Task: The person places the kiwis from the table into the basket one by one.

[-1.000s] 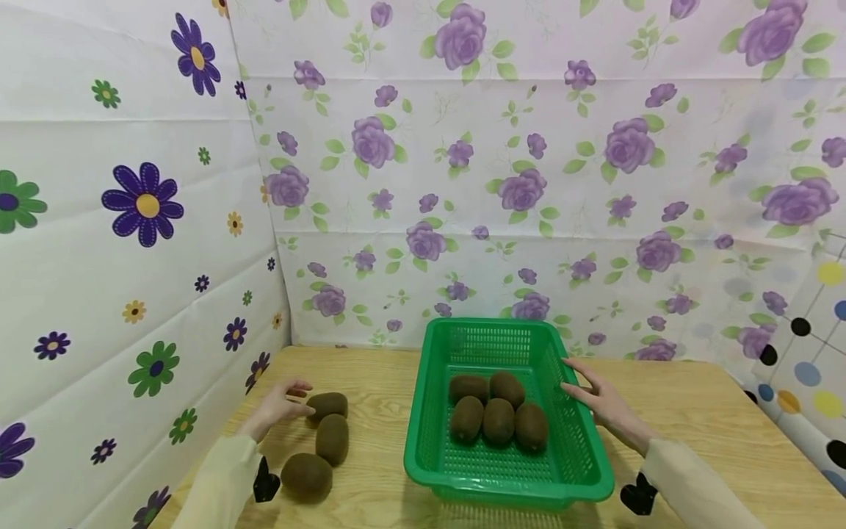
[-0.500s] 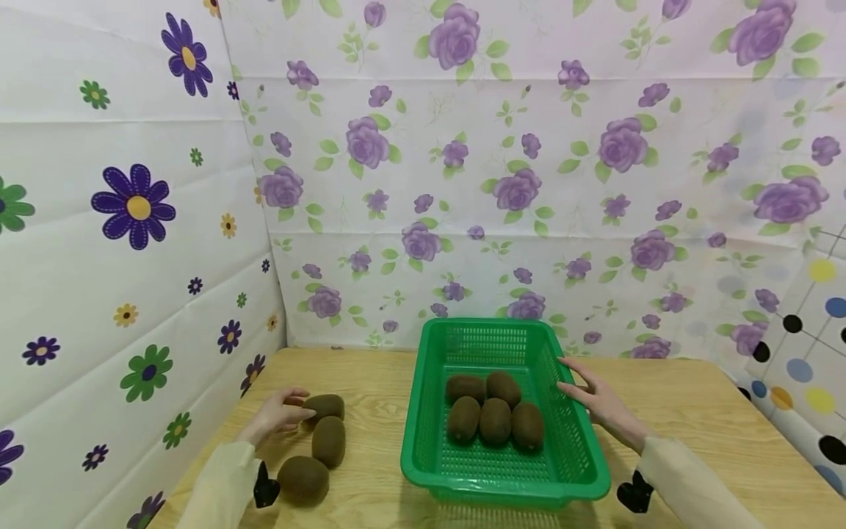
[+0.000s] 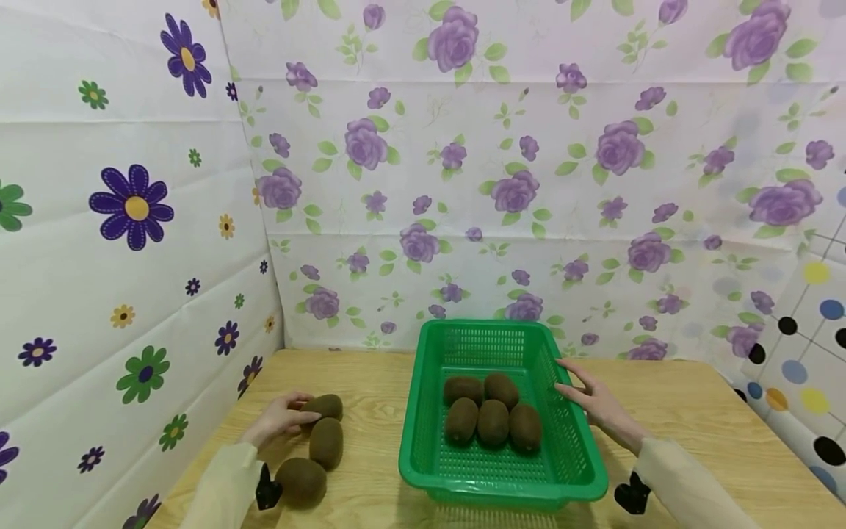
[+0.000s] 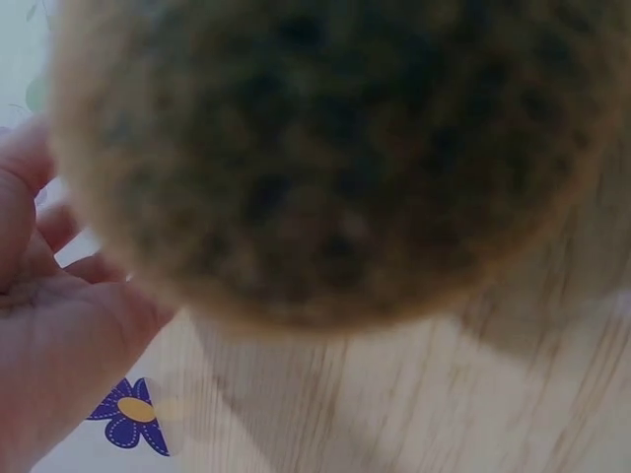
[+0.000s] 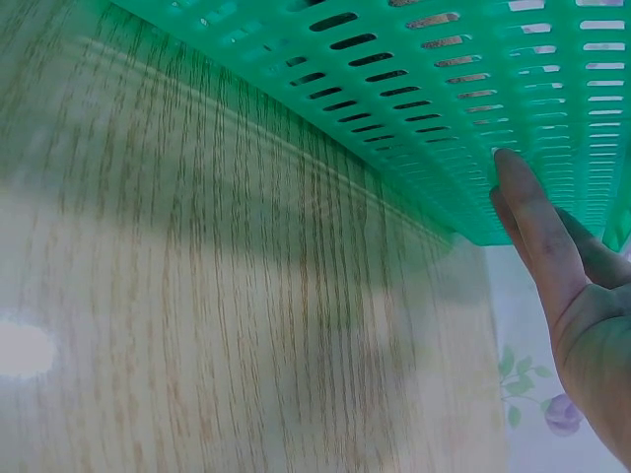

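At the left of the head view, my left hand (image 3: 280, 420) holds the end of the farthest loose kiwi (image 3: 325, 406), thumb in front and fingers behind. A second kiwi (image 3: 327, 444) lies right by it, and a third kiwi (image 3: 301, 483) sits nearer, beside the wrist. A large blurred kiwi (image 4: 335, 168) fills the left wrist view and hides most of that hand's grip. My right hand (image 3: 601, 400) grips the right rim of a green plastic basket (image 3: 413, 433). In the right wrist view, fingers (image 5: 537, 222) lie along its slotted outer wall.
Several kiwis (image 3: 493, 422) lie together on the basket's floor. The wooden table (image 3: 370, 426) meets a purple-flowered sheet (image 3: 423, 191) at the back and a daisy-patterned sheet (image 3: 79, 294) on the left.
My left hand has moved onto the farthest loose kiwi, its fingers closing round the end. My right hand stays at the basket's rim. The head view has shifted slightly.
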`<state>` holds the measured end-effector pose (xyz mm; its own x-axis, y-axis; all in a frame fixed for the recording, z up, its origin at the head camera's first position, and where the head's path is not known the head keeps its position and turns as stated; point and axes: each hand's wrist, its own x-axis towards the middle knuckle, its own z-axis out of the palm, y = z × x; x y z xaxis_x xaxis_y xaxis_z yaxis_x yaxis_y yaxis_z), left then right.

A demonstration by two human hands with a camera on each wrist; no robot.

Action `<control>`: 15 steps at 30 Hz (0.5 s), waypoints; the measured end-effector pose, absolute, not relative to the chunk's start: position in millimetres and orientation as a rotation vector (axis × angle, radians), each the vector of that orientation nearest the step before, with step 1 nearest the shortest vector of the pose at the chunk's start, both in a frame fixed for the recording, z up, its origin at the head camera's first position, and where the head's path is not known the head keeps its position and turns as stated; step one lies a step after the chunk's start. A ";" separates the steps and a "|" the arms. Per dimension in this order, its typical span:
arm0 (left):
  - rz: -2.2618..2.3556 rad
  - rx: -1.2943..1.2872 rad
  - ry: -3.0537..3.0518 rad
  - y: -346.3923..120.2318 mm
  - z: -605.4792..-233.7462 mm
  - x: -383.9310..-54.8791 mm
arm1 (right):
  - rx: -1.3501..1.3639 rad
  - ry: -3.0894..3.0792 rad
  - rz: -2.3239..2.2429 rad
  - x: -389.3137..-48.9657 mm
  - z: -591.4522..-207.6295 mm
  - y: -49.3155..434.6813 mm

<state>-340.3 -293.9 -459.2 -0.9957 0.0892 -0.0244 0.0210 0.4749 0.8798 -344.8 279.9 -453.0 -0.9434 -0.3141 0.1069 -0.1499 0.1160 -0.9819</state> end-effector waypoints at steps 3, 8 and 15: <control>1.574 0.099 2.644 -292.8 -459.2 -341.0 | -0.450 2.236 -1.976 -346.3 -453.2 279.1; 1.581 0.111 2.673 -293.1 -461.1 -342.5 | -0.439 2.236 -1.983 -347.2 -452.6 277.1; 1.551 0.123 2.759 -298.0 -456.5 -342.9 | -0.425 2.234 -1.985 -346.7 -453.3 277.8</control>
